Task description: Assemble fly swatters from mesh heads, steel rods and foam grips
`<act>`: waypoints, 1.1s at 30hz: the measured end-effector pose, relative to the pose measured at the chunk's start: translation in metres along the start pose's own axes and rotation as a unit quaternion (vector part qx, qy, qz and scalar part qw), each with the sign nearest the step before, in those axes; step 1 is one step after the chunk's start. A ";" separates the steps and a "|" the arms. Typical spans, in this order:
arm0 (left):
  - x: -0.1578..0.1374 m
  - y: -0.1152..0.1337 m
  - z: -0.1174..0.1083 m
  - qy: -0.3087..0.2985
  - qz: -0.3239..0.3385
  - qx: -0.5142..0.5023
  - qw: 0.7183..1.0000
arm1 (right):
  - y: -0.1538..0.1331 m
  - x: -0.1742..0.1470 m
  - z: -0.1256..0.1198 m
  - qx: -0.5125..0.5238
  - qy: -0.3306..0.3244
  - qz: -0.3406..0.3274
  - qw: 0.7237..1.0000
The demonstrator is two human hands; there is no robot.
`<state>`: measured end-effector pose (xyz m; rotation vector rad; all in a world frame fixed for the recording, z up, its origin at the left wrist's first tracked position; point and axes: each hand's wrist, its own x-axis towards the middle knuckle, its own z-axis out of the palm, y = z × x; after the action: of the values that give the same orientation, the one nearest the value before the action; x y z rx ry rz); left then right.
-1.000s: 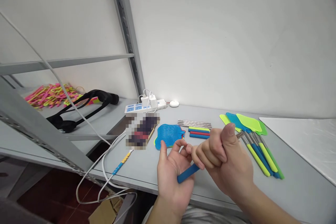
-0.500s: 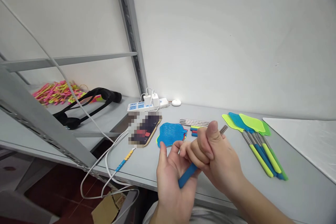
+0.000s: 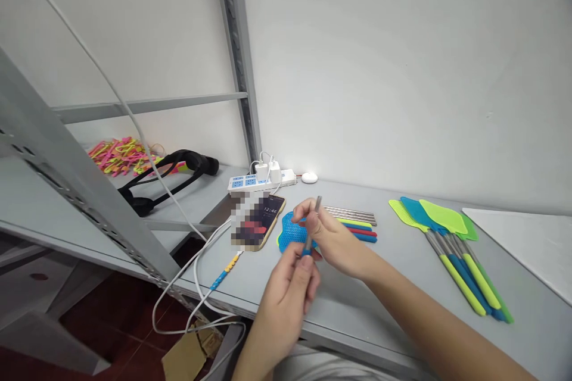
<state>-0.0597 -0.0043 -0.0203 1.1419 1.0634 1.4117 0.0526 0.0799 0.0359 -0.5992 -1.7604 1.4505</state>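
Note:
A fly swatter handle [image 3: 308, 243], a blue grip with a metal rod rising from it, is held upright between my hands. My left hand [image 3: 286, 292] is closed round the blue grip, thumb along its front. Higher up, the fingers of my right hand [image 3: 330, 241] are closed on the metal rod, whose tip shows above them. Behind my hands, partly covered by them, lies a stack of swatter heads [image 3: 290, 235] with a blue one on top. To their right are several metal rods [image 3: 353, 214] and yellow, blue and red grips [image 3: 364, 232].
Several assembled fly swatters [image 3: 447, 226] lie at the right beside a white sheet [image 3: 518, 238]. Left of the swatter heads are a phone [image 3: 263, 223], a power strip [image 3: 263, 183] and looped white cables [image 3: 196, 286]. A grey shelf post [image 3: 111, 190] stands at the left.
My left hand has gone from an open palm under the blue grip to closed round it. The handle has turned upright, and my right hand has shifted left. The view has swung slightly left.

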 end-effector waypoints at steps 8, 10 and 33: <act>0.010 0.019 -0.031 0.240 0.118 -0.134 0.954 | 0.079 0.000 -0.010 -0.621 -0.088 -0.098 0.773; 0.009 0.019 -0.030 0.238 0.112 -0.125 0.957 | 0.089 -0.003 -0.009 -0.651 -0.086 -0.113 0.745; -0.003 -0.017 0.053 -0.147 -0.082 -0.024 0.985 | -0.023 -0.098 -0.105 0.372 0.366 -0.190 0.831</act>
<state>-0.0049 -0.0030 -0.0278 1.1576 0.8866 1.0948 0.1971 0.0640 0.0390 -0.2827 -0.5796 1.2408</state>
